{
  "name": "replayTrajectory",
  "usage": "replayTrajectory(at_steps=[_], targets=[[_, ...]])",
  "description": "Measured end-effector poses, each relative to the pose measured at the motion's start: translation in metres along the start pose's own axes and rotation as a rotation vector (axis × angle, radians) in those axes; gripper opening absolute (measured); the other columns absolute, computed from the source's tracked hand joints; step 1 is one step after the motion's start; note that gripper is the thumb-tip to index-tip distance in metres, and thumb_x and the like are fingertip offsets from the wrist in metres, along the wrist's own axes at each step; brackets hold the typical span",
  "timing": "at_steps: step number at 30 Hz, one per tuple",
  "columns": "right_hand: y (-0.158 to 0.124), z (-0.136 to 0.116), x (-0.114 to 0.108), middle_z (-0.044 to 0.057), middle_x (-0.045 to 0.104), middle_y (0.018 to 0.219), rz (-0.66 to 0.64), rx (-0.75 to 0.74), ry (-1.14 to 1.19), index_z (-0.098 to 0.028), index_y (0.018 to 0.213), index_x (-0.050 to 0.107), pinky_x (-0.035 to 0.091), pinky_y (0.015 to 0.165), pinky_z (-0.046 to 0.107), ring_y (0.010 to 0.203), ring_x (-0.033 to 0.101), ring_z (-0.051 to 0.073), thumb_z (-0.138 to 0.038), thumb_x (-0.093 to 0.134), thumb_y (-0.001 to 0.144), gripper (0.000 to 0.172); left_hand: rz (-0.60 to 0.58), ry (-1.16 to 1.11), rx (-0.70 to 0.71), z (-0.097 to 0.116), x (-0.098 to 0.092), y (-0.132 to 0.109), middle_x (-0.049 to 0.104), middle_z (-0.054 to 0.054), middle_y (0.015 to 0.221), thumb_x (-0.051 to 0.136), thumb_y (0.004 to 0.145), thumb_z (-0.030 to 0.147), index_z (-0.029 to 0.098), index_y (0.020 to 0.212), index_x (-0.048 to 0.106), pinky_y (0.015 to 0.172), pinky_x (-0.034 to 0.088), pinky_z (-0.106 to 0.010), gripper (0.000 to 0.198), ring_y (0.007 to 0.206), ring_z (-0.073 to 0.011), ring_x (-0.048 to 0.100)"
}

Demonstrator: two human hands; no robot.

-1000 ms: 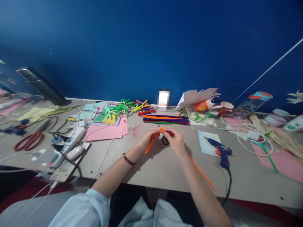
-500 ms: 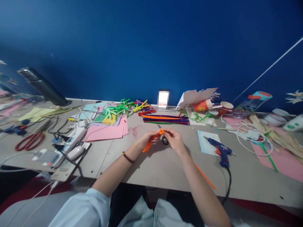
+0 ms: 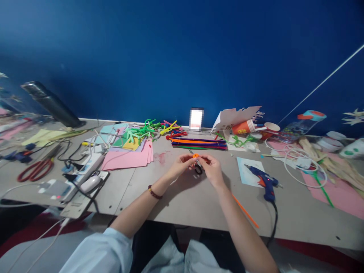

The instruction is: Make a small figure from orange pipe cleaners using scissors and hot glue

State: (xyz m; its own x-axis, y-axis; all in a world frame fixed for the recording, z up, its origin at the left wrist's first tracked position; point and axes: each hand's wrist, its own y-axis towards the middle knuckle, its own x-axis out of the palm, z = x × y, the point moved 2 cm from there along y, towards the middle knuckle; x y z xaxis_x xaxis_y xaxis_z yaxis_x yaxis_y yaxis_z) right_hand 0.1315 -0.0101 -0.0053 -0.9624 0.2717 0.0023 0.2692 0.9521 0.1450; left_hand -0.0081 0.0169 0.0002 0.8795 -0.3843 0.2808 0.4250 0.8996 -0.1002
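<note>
My left hand (image 3: 183, 166) and my right hand (image 3: 211, 167) meet over the middle of the table, fingers closed on an orange pipe-cleaner piece (image 3: 196, 156). Its coiled top shows between the fingertips, and my hands hide most of the rest. Just below lies a small pair of scissors with black handles (image 3: 198, 170), its blade tip pointing to the wall. A loose orange pipe cleaner (image 3: 246, 211) rests by my right forearm. Behind my hands is a bundle of coloured pipe cleaners (image 3: 199, 143).
To the right, a blue glue gun (image 3: 265, 181) lies partly on a light blue card, its cord running off the front edge. Pink paper (image 3: 127, 159), a power strip (image 3: 85, 170) and red-handled scissors (image 3: 36, 170) lie left. Paper cups (image 3: 243, 127) lean near the wall.
The orange strands that hung below my left hand have gone out of sight. Both hands have turned slightly, with the fingertips now closer together around the orange piece.
</note>
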Motion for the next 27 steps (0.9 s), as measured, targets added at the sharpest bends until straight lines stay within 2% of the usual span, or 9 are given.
replayTrajectory(at_steps=[4,8,11,15,21,27], targets=[[-0.0019,-0.0033,0.0013,0.005,0.067,0.084,-0.014,-0.018,-0.043,-0.018,0.08,0.069,0.048,0.066,0.028,0.074,0.06,0.017,-0.041,0.066,0.07,0.025,0.038,0.062,0.046,0.0005,0.0,0.0003,0.054,0.002,0.059,0.073,0.064,0.05,0.013,0.075,0.066,0.05,0.03,-0.02,0.039,0.051,-0.0052,0.043],[-0.0027,-0.0068,0.0022,0.005,0.067,0.09,-0.059,0.008,-0.011,-0.018,0.086,0.069,0.044,0.052,0.025,0.056,0.054,0.011,-0.042,0.065,0.071,0.028,0.046,0.004,0.009,0.0039,-0.001,-0.0008,0.043,0.005,0.052,0.072,0.064,0.05,0.013,0.071,0.064,0.045,0.018,-0.022,0.039,0.045,-0.0037,0.031],[-0.002,-0.005,0.0023,0.004,0.068,0.083,-0.076,0.073,0.045,-0.017,0.086,0.067,0.041,0.045,0.024,0.045,0.046,0.007,-0.042,0.067,0.07,0.03,0.047,-0.052,-0.012,0.0053,-0.0006,-0.0019,0.037,0.006,0.049,0.073,0.064,0.048,0.012,0.068,0.063,0.044,0.014,-0.023,0.038,0.044,-0.0035,0.026],[0.0001,-0.0009,0.0018,0.0,0.064,0.069,-0.093,0.131,0.121,-0.018,0.09,0.067,0.036,0.042,0.022,0.043,0.044,0.007,-0.043,0.071,0.067,0.034,-0.002,-0.095,-0.01,0.0031,0.0,-0.0022,0.033,0.005,0.049,0.069,0.069,0.046,0.012,0.066,0.06,0.043,0.013,-0.024,0.035,0.044,-0.0042,0.023],[0.0013,0.0023,0.0034,0.0,0.065,0.068,-0.129,0.198,0.24,-0.018,0.089,0.071,0.029,0.04,0.02,0.043,0.038,0.004,-0.04,0.076,0.062,0.034,-0.065,-0.126,-0.015,0.0013,0.0003,-0.0018,0.033,0.005,0.05,0.069,0.068,0.044,0.012,0.068,0.057,0.043,0.013,-0.023,0.034,0.044,-0.0043,0.024],[-0.0007,0.0016,0.005,0.001,0.067,0.065,-0.162,0.222,0.253,-0.018,0.084,0.073,0.028,0.04,0.021,0.044,0.041,0.005,-0.041,0.076,0.061,0.033,-0.176,-0.215,-0.165,0.0019,0.0019,-0.0032,0.032,0.006,0.05,0.067,0.07,0.044,0.013,0.071,0.055,0.041,0.011,-0.021,0.033,0.042,-0.0032,0.021]])
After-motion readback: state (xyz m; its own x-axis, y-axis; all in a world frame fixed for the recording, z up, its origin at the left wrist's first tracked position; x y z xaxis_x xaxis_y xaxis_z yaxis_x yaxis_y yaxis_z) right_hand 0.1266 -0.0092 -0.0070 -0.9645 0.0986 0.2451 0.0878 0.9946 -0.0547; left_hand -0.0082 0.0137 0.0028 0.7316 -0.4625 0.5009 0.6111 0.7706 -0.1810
